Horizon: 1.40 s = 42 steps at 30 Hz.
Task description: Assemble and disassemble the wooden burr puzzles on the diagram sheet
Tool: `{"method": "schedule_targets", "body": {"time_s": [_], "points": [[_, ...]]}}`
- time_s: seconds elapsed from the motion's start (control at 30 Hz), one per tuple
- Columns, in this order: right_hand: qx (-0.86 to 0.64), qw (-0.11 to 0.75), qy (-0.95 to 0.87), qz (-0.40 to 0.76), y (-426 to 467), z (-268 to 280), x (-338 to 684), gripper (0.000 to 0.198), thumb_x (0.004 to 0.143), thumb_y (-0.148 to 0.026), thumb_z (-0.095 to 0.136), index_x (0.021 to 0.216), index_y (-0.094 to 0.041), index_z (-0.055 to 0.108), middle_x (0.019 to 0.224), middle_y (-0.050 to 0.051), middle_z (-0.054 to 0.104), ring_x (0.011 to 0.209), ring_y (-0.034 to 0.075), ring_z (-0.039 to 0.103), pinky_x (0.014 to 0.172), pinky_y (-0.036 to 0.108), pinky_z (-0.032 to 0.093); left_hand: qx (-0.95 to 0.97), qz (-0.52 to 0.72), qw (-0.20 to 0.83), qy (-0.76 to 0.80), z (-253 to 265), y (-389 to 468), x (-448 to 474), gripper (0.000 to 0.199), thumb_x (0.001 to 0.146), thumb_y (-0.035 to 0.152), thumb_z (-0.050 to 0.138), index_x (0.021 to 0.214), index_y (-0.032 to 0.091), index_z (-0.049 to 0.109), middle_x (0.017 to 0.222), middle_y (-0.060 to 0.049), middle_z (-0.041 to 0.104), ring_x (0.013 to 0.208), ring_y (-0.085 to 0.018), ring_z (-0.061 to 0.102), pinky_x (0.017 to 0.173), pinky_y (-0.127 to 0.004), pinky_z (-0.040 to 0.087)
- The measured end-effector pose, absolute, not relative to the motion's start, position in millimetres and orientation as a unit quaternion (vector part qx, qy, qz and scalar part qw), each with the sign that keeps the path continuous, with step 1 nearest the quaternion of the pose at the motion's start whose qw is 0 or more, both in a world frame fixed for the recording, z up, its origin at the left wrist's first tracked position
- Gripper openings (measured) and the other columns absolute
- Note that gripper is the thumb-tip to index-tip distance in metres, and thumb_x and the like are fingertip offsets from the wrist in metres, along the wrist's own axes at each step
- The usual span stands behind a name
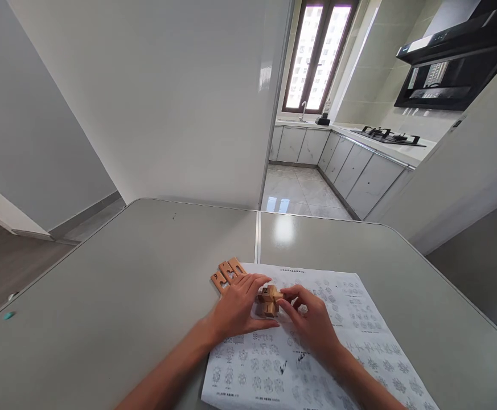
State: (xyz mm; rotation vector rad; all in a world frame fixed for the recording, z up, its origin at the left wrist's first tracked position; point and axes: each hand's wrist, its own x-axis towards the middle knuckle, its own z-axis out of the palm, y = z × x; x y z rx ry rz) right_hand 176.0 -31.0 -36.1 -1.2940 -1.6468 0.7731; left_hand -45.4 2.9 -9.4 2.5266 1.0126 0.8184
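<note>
A small wooden block puzzle (pixel 268 308) made of interlocked pieces stands on the printed sheet (pixel 350 313), one piece marked with a dark numeral. My left hand (pixel 240 307) curves around its left side, thumb and fingers apart above and below it; whether the palm touches the wood I cannot tell. From the right, my right hand (pixel 312 322) pinches a light wooden puzzle piece (pixel 278 296) between thumb and index finger, against the assembled blocks. Several flat notched wooden pieces (pixel 219 280) with numerals lie just beyond my left hand, partly covered by it.
The sheet carries rows of small line drawings and lies on a grey table (pixel 146 285) with a seam down its middle. A small teal object (pixel 9 315) rests near the left edge. Beyond are a white wall panel (pixel 180 102) and a kitchen with a gas hob (pixel 389 136).
</note>
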Motion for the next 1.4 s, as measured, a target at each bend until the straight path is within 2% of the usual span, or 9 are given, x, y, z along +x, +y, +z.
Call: {"method": "schedule_targets", "body": {"time_s": [0.13,0.27,0.33,0.47,0.67,1.0,1.13,1.27,1.4], "points": [[-0.517,0.440,-0.661,0.318,-32,-34,175,0.030,0.097,-0.053,0.064,0.100,-0.024,0.069,0.089,0.007,0.075,0.074,0.022,0.066,0.068,0.036,0.056,0.870,0.293,0.171,0.357,-9,3,-46,0.064,0.080,0.049,0.083,0.132,0.024,0.055,0.120,-0.009,0.073,0.113,-0.030,0.068,0.103,-0.045,0.052],[-0.520,0.447,-0.656,0.314,-32,-34,176,0.031,0.097,-0.054,0.063,0.100,-0.024,0.069,0.091,0.008,0.075,0.078,0.024,0.067,0.069,0.038,0.057,0.866,0.291,0.189,0.360,-8,3,-48,0.055,0.086,0.050,0.078,0.132,0.025,0.058,0.117,-0.009,0.075,0.112,-0.029,0.070,0.102,-0.043,0.053],[-0.523,0.447,-0.654,0.315,-31,-35,176,0.031,0.097,-0.055,0.064,0.100,-0.024,0.069,0.091,0.008,0.075,0.077,0.024,0.067,0.068,0.038,0.057,0.870,0.282,0.191,0.357,-9,4,-47,0.060,0.085,0.054,0.078,0.133,0.024,0.058,0.117,-0.009,0.074,0.111,-0.029,0.070,0.101,-0.043,0.053],[-0.531,0.440,-0.651,0.316,-31,-36,176,0.029,0.095,-0.053,0.066,0.096,-0.025,0.068,0.092,0.007,0.075,0.070,0.022,0.065,0.066,0.037,0.055,0.878,0.272,0.179,0.351,-13,5,-47,0.079,0.073,0.059,0.086,0.137,0.024,0.055,0.116,-0.009,0.074,0.108,-0.030,0.070,0.100,-0.045,0.053],[-0.508,0.419,-0.665,0.354,-30,-35,177,0.024,0.099,-0.047,0.061,0.101,-0.024,0.068,0.092,0.006,0.075,0.077,0.022,0.066,0.069,0.035,0.053,0.868,0.287,0.187,0.361,-11,5,-47,0.069,0.077,0.050,0.085,0.135,0.025,0.056,0.115,-0.008,0.074,0.109,-0.029,0.069,0.101,-0.044,0.052],[-0.471,0.380,-0.684,0.406,-30,-34,178,0.026,0.100,-0.043,0.059,0.115,-0.023,0.065,0.098,0.005,0.072,0.067,0.017,0.057,0.064,0.031,0.048,0.878,0.280,0.203,0.332,-16,6,-47,0.080,0.070,0.059,0.089,0.136,0.026,0.058,0.113,-0.007,0.076,0.104,-0.028,0.072,0.096,-0.041,0.054],[-0.473,0.389,-0.678,0.406,-31,-32,176,0.022,0.098,-0.043,0.063,0.110,-0.024,0.067,0.090,0.002,0.068,0.069,0.017,0.056,0.064,0.030,0.047,0.884,0.276,0.205,0.317,-20,5,-46,0.081,0.073,0.060,0.086,0.138,0.024,0.055,0.113,-0.007,0.077,0.103,-0.028,0.073,0.093,-0.040,0.056],[-0.473,0.408,-0.662,0.414,-29,-29,176,0.024,0.099,-0.046,0.062,0.098,-0.023,0.069,0.094,0.003,0.066,0.071,0.017,0.055,0.065,0.030,0.046,0.884,0.270,0.220,0.311,-21,5,-46,0.083,0.075,0.057,0.086,0.142,0.024,0.051,0.118,-0.008,0.076,0.106,-0.028,0.073,0.097,-0.041,0.054],[-0.476,0.412,-0.646,0.432,-26,-27,177,0.028,0.099,-0.049,0.062,0.092,-0.023,0.069,0.092,0.003,0.066,0.072,0.017,0.056,0.066,0.029,0.046,0.885,0.269,0.229,0.304,-20,5,-46,0.070,0.078,0.054,0.085,0.135,0.024,0.057,0.117,-0.009,0.076,0.107,-0.028,0.073,0.097,-0.041,0.054]]}}
